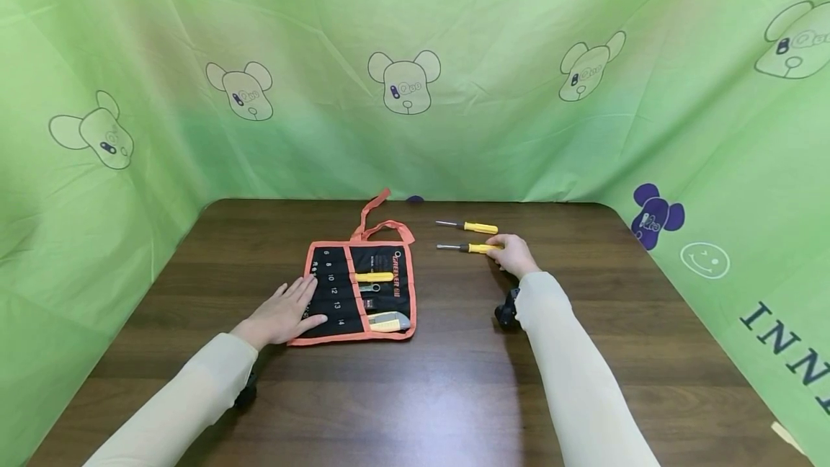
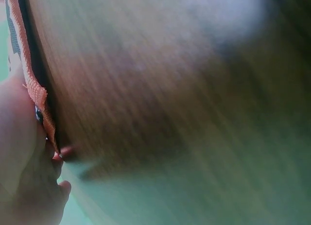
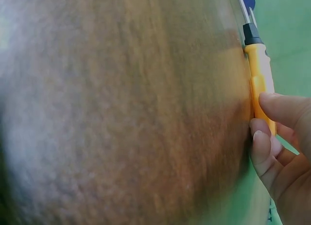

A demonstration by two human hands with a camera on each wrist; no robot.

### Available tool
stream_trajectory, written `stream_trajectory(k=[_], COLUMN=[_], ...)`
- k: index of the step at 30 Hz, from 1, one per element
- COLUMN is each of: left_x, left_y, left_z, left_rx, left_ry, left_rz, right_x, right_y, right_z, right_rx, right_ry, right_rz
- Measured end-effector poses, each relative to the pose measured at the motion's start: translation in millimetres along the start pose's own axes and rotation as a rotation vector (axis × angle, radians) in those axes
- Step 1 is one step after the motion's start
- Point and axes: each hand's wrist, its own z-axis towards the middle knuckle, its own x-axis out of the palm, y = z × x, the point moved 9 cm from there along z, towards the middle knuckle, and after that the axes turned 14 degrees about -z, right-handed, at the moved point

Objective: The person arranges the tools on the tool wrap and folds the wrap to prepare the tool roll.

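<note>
My right hand (image 1: 514, 256) pinches the yellow handle of a screwdriver (image 1: 476, 248) between thumb and fingers; its shaft points left. The right wrist view shows the thumb on that same yellow handle (image 3: 261, 72). Just behind it on the table lies a second yellow-handled screwdriver (image 1: 481, 228). My left hand (image 1: 285, 312) rests with straight, spread fingers on the left edge of a black tool pouch (image 1: 337, 287) with orange trim. In the pouch's pockets sit a yellow handle (image 1: 376, 277), a ring-ended wrench (image 1: 371, 288) and a utility knife (image 1: 389, 321).
An orange tie strap (image 1: 371, 211) trails from the pouch's far edge. The brown wooden table (image 1: 415, 395) is bordered by green printed cloth (image 1: 311, 150) at the back and sides.
</note>
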Motion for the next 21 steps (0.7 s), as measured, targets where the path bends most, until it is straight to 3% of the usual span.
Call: stream_trajectory(k=[11, 21], left_x=[0.0, -1.5], left_y=[1.1, -1.6], left_z=[-0.2, -1.3], left_rx=[-0.002, 0.006], left_ry=[-0.003, -0.002], left_rz=[0.004, -0.01], right_x=[-4.0, -13.7], right_y=[3.3, 26.4], right_z=[0.5, 5.1], right_rx=[-0.02, -0.087], right_ry=[-0.027, -0.083], right_rz=[0.0, 0.029])
